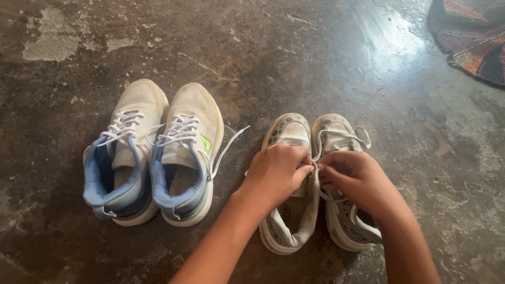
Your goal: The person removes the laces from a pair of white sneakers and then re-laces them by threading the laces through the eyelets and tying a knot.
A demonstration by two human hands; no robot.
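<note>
Left hand [276, 173] & right hand [352, 179] bare; forearms unsleeved; no rings.

Two pairs of shoes side by side on the floor [326, 63]

Sneakers [152, 152] lie left; canvas shoes [310, 158] right, both hands on their laces [342, 138]. A rug [471, 37] lies behind, far right.

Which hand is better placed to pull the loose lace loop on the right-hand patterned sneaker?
Probably the right hand: it rests on that sneaker, nearer the lace loop. The left hand sits over the other patterned sneaker.
</note>
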